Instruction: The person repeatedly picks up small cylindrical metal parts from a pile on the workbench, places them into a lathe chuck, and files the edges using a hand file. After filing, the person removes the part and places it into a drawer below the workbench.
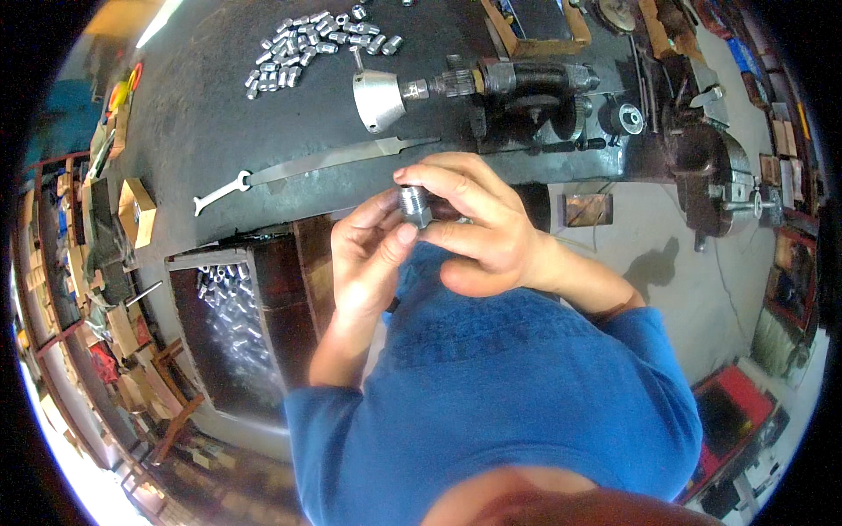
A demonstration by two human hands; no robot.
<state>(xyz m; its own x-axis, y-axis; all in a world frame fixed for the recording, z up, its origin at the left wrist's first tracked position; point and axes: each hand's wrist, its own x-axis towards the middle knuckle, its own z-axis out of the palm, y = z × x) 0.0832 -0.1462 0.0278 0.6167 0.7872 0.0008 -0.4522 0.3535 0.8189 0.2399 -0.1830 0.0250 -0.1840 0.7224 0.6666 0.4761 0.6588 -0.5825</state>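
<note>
Between the fingers of both hands is a short metal threaded fitting [415, 203], its thread at the top and its hex part below. My left hand [370, 245] pinches it from the left, thumb at the hex end. From the right, my right hand [487, 219] grips it with thumb and fingers curled round. Just beyond the hands, on the dark bench [307, 188], lie a flat grey metal strip [338, 161] and an open-ended wrench [221, 193]. A silver cone-shaped metal piece [379, 102] sits at the end of a dark clamped fixture [526, 83].
Several loose shiny fittings [307, 44] lie in a group on the far bench. A drawer or bin [267, 337] at the left holds many more. A bench vise [715, 180] stands at the right. Shelves of small wooden boxes [136, 333] line the left side.
</note>
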